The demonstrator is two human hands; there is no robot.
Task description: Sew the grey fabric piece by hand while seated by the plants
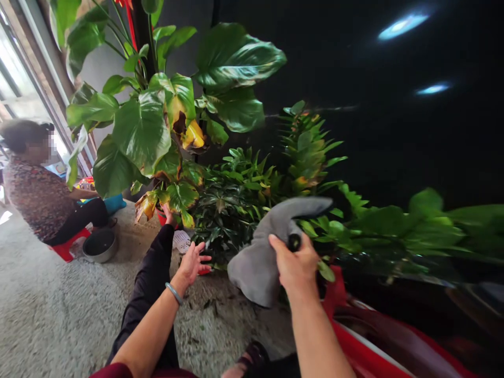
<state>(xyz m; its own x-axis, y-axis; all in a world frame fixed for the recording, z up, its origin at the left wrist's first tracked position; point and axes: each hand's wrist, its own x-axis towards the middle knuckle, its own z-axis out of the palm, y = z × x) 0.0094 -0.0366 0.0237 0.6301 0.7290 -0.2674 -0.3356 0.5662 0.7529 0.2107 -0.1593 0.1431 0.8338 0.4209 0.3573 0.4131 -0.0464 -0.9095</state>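
Observation:
My right hand (pixel 299 262) grips a folded piece of grey cloth (pixel 258 268) in front of the low plants. One curved end of the cloth sticks up to the right, and a small round black object shows by my fingers; I cannot make out what it is. My left hand (pixel 191 266), with a pale bangle (pixel 174 293) on the wrist, is held out empty with its fingers spread. It is nearest to the dark-leaved potted plant (pixel 218 210) and a white perforated piece (pixel 181 241). The plants' pots are mostly hidden.
A large-leaved plant (pixel 142 128) with some browned leaves stands at left. A person (pixel 37 184) sits on a red stool (pixel 69 247) beside a grey basin (pixel 99 245). At lower right is a red container or bag (pixel 354 336). A dark shiny wall (pixel 374 121) rises behind the plants.

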